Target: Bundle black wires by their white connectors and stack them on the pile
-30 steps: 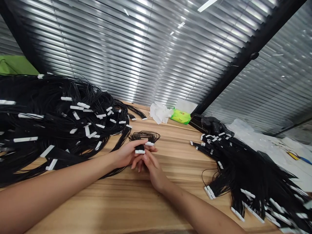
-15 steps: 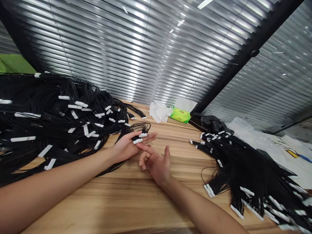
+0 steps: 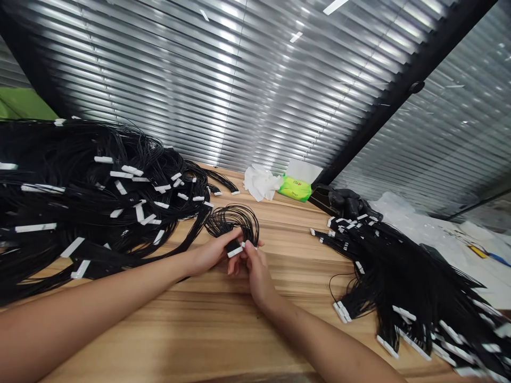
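Note:
Between my hands is a small looped bundle of thin black wires [image 3: 232, 222], ending in a white plastic connector [image 3: 235, 251] with a black wire-filled section behind it. My left hand [image 3: 211, 254] grips the bundle near that connector. My right hand [image 3: 254, 271] pinches at the connector end from the right, its fingertips touching a second white piece, mostly hidden. The wires arch up and away from me above both hands.
A large heap of black wires with white connectors [image 3: 99, 197] covers the wooden table [image 3: 159, 340] at left, and another [image 3: 403, 282] lies at right. Behind are crumpled tissue [image 3: 261, 183], a green tissue packet [image 3: 294, 188], black gloves [image 3: 346, 203] and plastic sheeting [image 3: 411, 213].
My right hand has moved in from its open position to pinch the bundle. The wire loops now fan out wider, and the bundle sits slightly lower and further right than before.

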Demonstrator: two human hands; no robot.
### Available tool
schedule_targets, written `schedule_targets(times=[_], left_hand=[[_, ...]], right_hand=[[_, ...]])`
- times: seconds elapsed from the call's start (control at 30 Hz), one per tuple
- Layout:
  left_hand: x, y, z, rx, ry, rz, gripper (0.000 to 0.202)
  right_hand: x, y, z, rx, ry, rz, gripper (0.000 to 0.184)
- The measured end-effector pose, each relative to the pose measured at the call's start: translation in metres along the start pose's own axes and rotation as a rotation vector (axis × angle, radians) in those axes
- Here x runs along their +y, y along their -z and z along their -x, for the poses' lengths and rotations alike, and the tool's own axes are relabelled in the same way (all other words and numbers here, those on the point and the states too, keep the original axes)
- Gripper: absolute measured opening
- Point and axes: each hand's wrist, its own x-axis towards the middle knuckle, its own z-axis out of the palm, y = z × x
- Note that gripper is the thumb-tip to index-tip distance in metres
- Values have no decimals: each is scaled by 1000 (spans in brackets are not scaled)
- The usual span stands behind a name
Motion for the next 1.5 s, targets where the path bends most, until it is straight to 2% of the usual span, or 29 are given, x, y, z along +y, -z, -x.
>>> schedule_targets(times=[0.2, 0.33, 0.57, 0.73, 0.87, 1.03, 1.3, 1.4, 1.5], left_hand=[[7, -1, 3, 58, 21, 151, 54], [4, 4, 2, 20, 75, 174, 49], [6, 3, 8, -52, 31, 220, 49], [6, 1, 11, -23, 9, 222, 45], [1, 2, 8, -35, -20, 178, 51], [-1, -1, 7, -43, -53, 93, 56], [-3, -9, 7, 114, -102, -61, 51], [-4, -4, 4, 140, -192, -148, 54], [1, 3, 1, 330, -322, -261, 50]], right_hand=[[1, 2, -1, -79, -30, -109, 51], [5, 4, -2, -118, -37, -135, 53], [-1, 4, 1, -172, -109, -212, 59], [-5, 5, 1, -213, -166, -163, 61], [0, 3, -1, -211, -139, -183, 60], [6, -2, -2, -125, -62, -175, 59], [1, -4, -1, 61, -22, -130, 48], [-1, -2, -2, 149, 7, -131, 46], [-2, 2, -4, 262, 31, -125, 45]])
